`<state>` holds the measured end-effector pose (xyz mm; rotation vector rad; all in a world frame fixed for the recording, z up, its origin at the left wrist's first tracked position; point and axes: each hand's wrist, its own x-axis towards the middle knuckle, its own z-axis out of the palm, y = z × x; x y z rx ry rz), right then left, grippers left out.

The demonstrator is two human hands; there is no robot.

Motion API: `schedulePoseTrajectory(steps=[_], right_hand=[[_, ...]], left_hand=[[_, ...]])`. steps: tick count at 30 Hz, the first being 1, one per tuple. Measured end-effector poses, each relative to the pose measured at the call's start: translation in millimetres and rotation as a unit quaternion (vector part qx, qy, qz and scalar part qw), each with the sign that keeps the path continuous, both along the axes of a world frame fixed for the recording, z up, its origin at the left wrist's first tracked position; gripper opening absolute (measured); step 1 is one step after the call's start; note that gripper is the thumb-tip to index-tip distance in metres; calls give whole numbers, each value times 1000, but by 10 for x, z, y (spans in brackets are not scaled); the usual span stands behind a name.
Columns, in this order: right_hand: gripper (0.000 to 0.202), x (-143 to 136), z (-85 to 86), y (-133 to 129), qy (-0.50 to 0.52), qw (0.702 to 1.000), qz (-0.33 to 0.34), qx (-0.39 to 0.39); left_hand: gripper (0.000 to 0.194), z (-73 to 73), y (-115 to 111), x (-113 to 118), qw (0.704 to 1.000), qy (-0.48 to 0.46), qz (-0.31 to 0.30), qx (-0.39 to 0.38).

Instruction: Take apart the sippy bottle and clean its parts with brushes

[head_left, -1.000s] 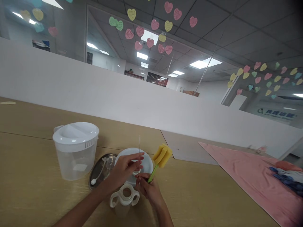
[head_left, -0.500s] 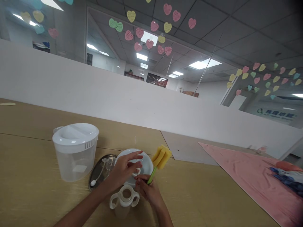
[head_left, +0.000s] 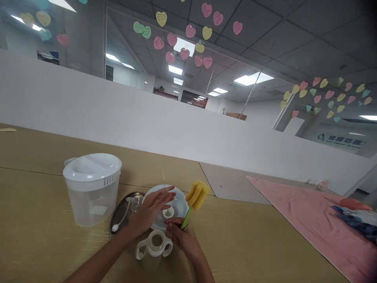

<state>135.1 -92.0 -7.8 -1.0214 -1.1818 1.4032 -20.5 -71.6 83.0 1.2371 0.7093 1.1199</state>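
White partition [head_left: 176, 125] runs behind the wood-toned tabletop [head_left: 250, 239]. The two-handled cup [head_left: 150, 257] stands upright and topless at the near side; a white ring [head_left: 168, 212] sits apart in the bowl [head_left: 183, 198] beyond it, and the straw with a weighted end [head_left: 126, 215] lies on the metal tray [head_left: 117, 214]. So the parts look separated, with reassembly left undone. The right hand [head_left: 185, 237] pinches a thin clear rod [head_left: 164, 182] low down and grips the yellow sponge brush [head_left: 198, 194], its head outside the cup. The left hand [head_left: 150, 208] has loosely spread fingers; contact with the rod is unclear. The lidded pitcher [head_left: 91, 196] hems the tray's left; the widest room runs right, towards the pink cloth [head_left: 297, 208].
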Motion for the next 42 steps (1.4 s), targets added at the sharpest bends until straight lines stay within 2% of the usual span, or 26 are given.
schedulePoseTrajectory(steps=[4, 10, 19, 26, 29, 36, 42], right_hand=[[43, -6, 17, -7, 5, 1000, 1, -7], [47, -17, 46, -12, -1, 1000, -9, -2], [52, -29, 6, 29, 20, 996, -81, -25], [48, -38, 59, 0, 19, 998, -62, -10], [48, -48, 72, -10, 8, 999, -42, -10], [47, -27, 1, 34, 34, 997, -74, 8], [43, -26, 13, 35, 67, 995, -69, 27]], left_hand=[[42, 1, 7, -10, 999, -30, -3, -9], [44, 56, -5, 1, 1000, -13, 3, -6], [44, 68, -10, -11, 999, 28, -33, -16], [34, -48, 46, 14, 997, 47, -38, 45], [30, -44, 46, 18, 997, 50, -38, 45], [24, 77, -36, 21, 999, 35, 12, -11], [33, -9, 57, 16, 999, 23, 36, -24]])
